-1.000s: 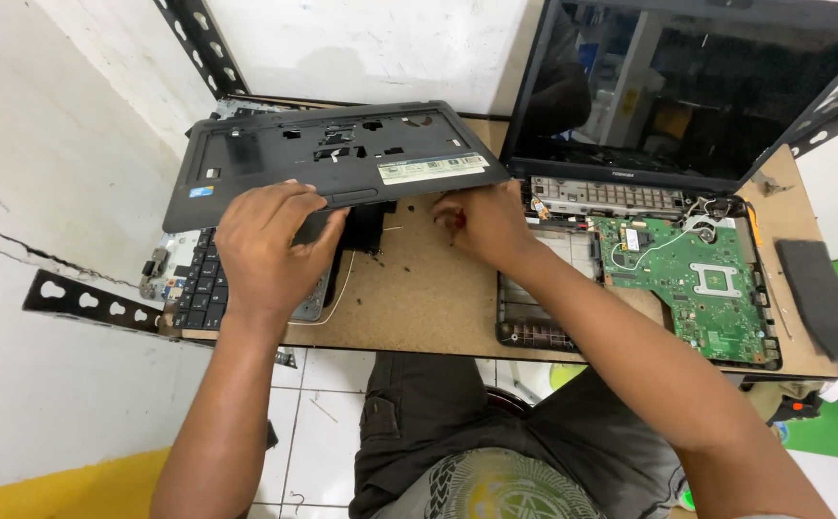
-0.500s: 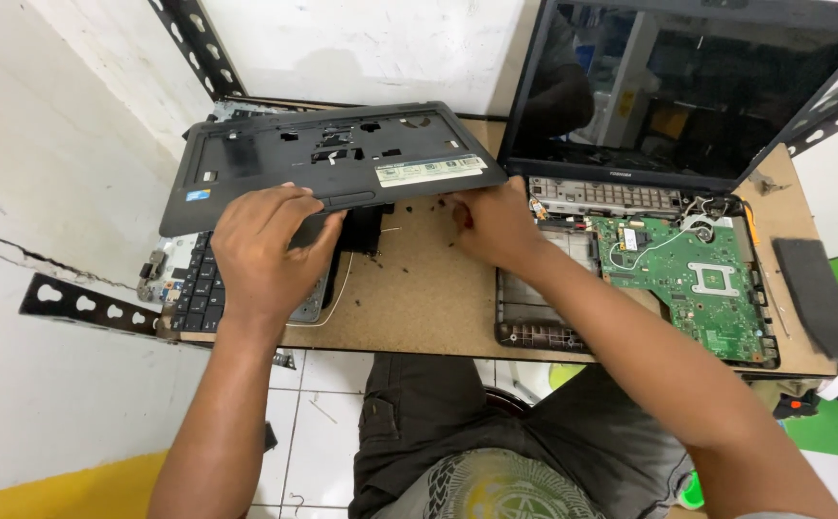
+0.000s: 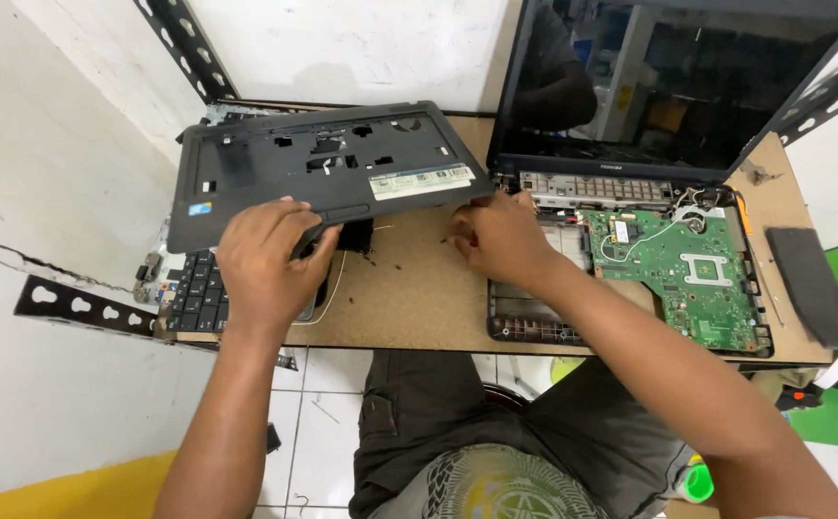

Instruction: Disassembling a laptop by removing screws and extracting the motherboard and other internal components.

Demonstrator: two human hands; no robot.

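Resting on the near edge of the black laptop palmrest cover (image 3: 327, 173), the left hand (image 3: 265, 259) curls its fingers over that edge, gripping it. This cover lies tilted across the left half of the wooden surface (image 3: 419, 288), above a loose keyboard (image 3: 198, 293). Beside the cover's right corner, the right hand (image 3: 500, 235) appears to pinch the corner, though its fingertips are hidden. Just right of it sits the opened laptop base with its green motherboard (image 3: 688, 269) below the dark screen (image 3: 669, 86).
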